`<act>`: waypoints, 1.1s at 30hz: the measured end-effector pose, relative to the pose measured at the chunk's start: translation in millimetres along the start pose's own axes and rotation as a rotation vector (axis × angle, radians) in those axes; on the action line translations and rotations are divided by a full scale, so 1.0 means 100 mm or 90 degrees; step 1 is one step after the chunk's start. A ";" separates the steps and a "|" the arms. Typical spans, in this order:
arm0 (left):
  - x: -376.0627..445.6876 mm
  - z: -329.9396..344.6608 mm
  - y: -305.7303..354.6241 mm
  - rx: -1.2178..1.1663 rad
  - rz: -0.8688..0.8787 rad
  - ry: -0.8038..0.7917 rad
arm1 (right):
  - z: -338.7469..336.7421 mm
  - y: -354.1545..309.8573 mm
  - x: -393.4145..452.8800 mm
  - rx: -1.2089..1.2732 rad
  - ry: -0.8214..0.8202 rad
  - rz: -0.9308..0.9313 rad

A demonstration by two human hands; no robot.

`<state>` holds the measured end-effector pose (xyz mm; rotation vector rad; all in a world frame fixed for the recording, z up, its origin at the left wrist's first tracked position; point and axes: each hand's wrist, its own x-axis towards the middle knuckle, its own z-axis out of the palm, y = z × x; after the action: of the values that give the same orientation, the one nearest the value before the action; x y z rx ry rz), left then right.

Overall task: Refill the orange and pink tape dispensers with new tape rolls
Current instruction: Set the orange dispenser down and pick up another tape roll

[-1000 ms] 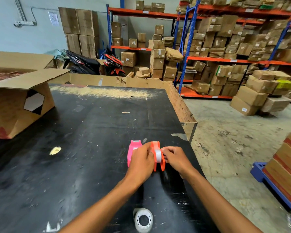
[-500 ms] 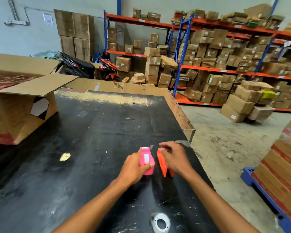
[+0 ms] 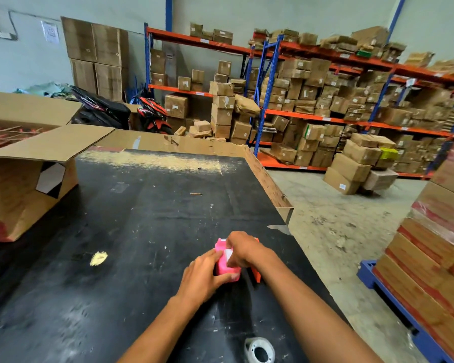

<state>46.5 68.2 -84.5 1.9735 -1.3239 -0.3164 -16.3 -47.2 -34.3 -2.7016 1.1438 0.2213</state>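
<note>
Head cam, looking down at a black table (image 3: 142, 231) in a warehouse. Both hands meet at lower centre of frame, on the pink tape dispenser (image 3: 224, 268). Left hand (image 3: 202, 279) wraps the dispenser's near-left side, fingers curled round it, thumb under its lower edge. Right hand (image 3: 243, 251) comes over the top, fingertips pinched at a small white bit on the dispenser's upper face; can't tell exactly what that bit is. Orange tape dispenser (image 3: 257, 275) sits just right of the pink one, mostly hidden under the right wrist, only a corner showing. Grey-white tape roll (image 3: 260, 350) lies flat on the table at bottom edge of frame, between the forearms, well apart from the dispensers. Open cardboard box (image 3: 29, 179) at left of frame. Racks w/ cartons (image 3: 325, 108) across upper right.
</note>
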 end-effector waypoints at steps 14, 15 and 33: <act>-0.11 -0.05 0.12 -0.188 -0.019 0.085 | 0.09 0.35 -0.91 0.263 0.302 -0.073; -0.18 -0.05 0.20 -0.262 -0.044 0.092 | 0.13 0.36 -1.00 0.267 0.303 -0.085; -0.91 0.09 0.74 -0.589 -0.139 -0.118 | 0.59 0.39 -1.87 0.519 0.460 -0.124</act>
<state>-50.6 129.3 -57.1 1.2967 -0.8158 -1.0283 -176.8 69.9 -56.7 -2.1108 0.8127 -1.0787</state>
